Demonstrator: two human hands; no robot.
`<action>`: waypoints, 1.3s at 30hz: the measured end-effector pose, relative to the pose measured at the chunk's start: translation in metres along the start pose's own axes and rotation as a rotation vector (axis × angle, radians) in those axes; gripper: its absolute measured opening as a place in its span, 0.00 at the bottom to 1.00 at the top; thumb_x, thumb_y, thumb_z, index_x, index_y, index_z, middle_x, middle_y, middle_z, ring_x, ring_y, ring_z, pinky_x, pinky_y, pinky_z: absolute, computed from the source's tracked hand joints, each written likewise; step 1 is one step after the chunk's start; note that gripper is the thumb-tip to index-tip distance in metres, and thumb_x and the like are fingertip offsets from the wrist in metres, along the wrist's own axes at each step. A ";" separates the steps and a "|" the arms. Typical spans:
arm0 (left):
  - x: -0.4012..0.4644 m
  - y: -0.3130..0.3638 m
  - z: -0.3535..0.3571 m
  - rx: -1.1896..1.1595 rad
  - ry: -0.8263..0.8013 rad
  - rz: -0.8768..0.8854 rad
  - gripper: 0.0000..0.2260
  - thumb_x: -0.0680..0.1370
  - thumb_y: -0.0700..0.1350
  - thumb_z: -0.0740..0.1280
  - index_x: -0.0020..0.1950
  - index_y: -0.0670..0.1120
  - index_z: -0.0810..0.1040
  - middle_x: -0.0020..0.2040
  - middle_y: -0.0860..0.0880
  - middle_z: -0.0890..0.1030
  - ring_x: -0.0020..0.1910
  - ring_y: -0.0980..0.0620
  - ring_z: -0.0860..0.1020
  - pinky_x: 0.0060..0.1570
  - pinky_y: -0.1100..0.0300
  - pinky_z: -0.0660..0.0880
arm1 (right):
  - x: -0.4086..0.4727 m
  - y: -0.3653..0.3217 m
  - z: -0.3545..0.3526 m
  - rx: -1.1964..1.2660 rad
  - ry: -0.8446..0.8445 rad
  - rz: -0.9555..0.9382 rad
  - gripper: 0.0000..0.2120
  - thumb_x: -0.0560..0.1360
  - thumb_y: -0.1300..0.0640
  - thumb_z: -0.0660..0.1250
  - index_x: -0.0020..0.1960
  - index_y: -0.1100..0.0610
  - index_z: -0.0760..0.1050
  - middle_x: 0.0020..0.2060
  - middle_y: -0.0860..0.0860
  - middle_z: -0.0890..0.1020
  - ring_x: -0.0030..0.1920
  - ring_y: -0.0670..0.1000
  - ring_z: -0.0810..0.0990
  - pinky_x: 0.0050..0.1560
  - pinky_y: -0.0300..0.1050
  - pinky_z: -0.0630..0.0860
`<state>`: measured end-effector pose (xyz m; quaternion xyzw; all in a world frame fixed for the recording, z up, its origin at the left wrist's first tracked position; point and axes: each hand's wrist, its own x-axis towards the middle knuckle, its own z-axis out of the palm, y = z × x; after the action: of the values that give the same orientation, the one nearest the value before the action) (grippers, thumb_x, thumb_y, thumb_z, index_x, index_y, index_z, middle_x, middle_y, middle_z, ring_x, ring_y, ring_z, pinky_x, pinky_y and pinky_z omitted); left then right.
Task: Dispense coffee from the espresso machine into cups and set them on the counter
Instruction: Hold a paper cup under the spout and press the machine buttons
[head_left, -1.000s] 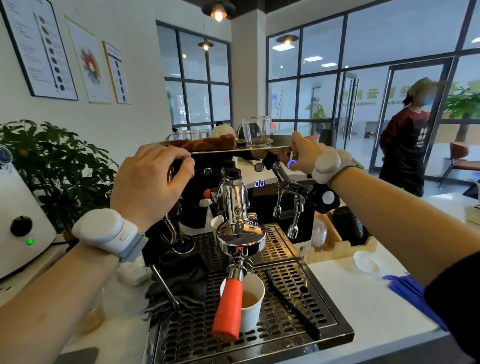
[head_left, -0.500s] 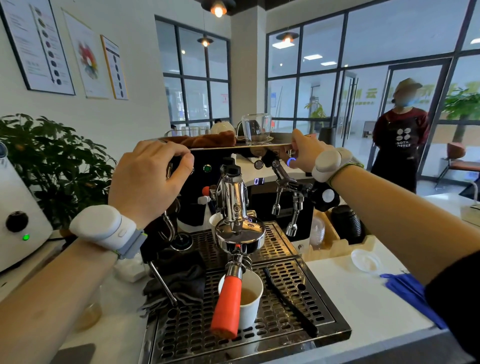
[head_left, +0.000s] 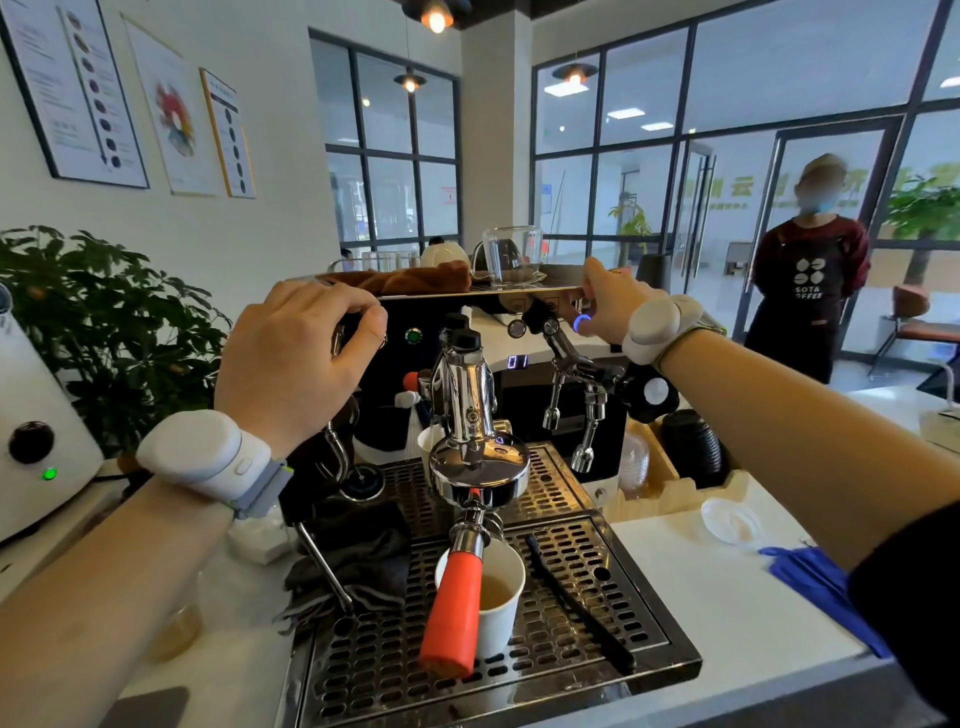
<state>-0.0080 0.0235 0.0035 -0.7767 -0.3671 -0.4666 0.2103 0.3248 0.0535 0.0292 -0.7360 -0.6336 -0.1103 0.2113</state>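
The black and chrome espresso machine stands in front of me. A white paper cup holding light brown coffee sits on the drip tray under the spouts of the portafilter, whose orange handle points toward me. My left hand curls over the machine's top left corner, thumb at the front. My right hand touches the control panel under the top edge, beside a button lit with a blue ring.
A steam wand, a black brush and a grey cloth are at the tray. On the counter to the right lie a white lid and a blue cloth. A person in an apron stands behind.
Both hands stay where they were on the machine. The person in the background has turned to face this way. The view has shifted a little.
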 end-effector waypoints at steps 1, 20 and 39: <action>0.000 0.000 0.000 0.002 0.002 0.003 0.15 0.79 0.54 0.58 0.52 0.47 0.80 0.46 0.46 0.82 0.51 0.43 0.76 0.46 0.49 0.72 | -0.001 -0.001 -0.001 -0.002 -0.001 0.001 0.18 0.73 0.55 0.68 0.51 0.53 0.58 0.43 0.54 0.74 0.38 0.56 0.72 0.39 0.48 0.65; 0.001 0.000 0.001 0.029 -0.005 0.035 0.15 0.80 0.54 0.58 0.52 0.47 0.80 0.45 0.46 0.82 0.51 0.43 0.77 0.45 0.49 0.73 | -0.004 -0.008 -0.009 -0.076 -0.019 -0.006 0.18 0.74 0.56 0.69 0.50 0.55 0.59 0.35 0.51 0.68 0.36 0.55 0.70 0.39 0.49 0.65; 0.012 0.005 -0.011 -0.122 -0.249 -0.140 0.21 0.77 0.62 0.58 0.64 0.52 0.74 0.59 0.48 0.77 0.61 0.47 0.72 0.57 0.51 0.69 | -0.029 -0.024 -0.017 0.360 0.056 -0.118 0.24 0.72 0.44 0.68 0.61 0.56 0.67 0.45 0.51 0.78 0.46 0.53 0.78 0.45 0.45 0.70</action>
<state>-0.0068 0.0175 0.0195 -0.8123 -0.4147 -0.4016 0.0826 0.2982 0.0230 0.0362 -0.6443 -0.6791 -0.0279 0.3505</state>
